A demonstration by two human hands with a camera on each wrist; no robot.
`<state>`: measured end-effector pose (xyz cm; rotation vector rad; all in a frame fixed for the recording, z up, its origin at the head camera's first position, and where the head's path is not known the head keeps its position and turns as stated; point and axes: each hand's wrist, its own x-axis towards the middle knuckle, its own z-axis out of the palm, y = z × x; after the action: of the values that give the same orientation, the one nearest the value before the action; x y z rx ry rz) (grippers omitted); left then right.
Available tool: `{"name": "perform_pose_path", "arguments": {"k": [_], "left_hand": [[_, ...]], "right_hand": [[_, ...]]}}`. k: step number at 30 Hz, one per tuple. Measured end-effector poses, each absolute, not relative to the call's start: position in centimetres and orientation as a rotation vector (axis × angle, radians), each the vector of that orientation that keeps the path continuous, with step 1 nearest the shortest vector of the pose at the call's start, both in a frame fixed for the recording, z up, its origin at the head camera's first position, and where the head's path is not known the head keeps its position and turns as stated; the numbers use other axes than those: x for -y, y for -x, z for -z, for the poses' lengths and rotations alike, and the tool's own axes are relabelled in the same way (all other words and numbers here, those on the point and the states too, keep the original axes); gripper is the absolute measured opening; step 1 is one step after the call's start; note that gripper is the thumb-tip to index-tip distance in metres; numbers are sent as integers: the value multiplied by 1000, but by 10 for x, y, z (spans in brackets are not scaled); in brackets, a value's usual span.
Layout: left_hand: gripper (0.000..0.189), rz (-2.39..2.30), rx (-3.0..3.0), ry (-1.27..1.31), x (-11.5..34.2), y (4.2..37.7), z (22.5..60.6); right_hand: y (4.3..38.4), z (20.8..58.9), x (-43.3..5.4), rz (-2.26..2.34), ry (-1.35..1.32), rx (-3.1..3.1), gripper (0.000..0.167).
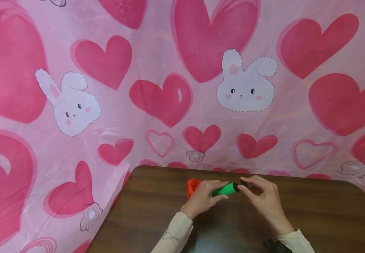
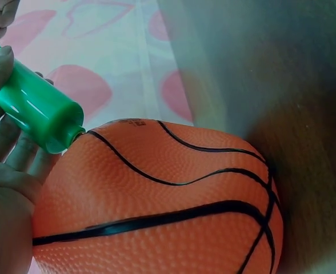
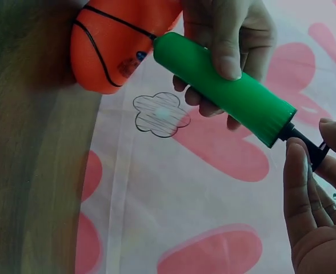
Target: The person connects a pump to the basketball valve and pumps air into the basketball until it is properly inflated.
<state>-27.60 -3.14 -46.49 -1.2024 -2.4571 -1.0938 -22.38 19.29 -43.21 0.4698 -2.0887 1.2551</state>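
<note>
My left hand [image 1: 203,195] grips the barrel of a green hand pump [image 1: 226,190], thumb on one side and fingers on the other. At the barrel's end, my right hand [image 1: 266,196] holds the pump's black handle [image 3: 312,149] between thumb and fingers; a short length of black rod shows there. The pump's other end meets an orange basketball [image 2: 156,194] with black lines, beside my left palm. The ball's upper side is dented and slack in the left wrist view. In the head view my left hand hides most of the ball.
The hands work above a dark brown wooden table [image 1: 144,207] with rounded far corners. Behind and left of it hangs a pink sheet [image 1: 157,45] printed with hearts and white rabbits. A dark strap [image 1: 275,246] sits by the right sleeve.
</note>
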Motion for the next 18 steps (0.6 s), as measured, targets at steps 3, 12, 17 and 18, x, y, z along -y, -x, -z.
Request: {"name": "perform_pose_path", "arguments": {"k": [3,12,17,18], "left_hand": [[49,1123,2474,1196,31,276,464],[42,1135,2472,1179,34,277,462],[42,1131,2480,1182,36,277,463],[42,1136,2481,1183,36,277,463]], "right_hand": [[222,429,-194,-1219,-487,2093,31],[214,414,-200,-1260,-389,1997,35],[211,402,-213,-1284,-351,1964,34],[210,400,-216,-1288,-353,1963,33]]}}
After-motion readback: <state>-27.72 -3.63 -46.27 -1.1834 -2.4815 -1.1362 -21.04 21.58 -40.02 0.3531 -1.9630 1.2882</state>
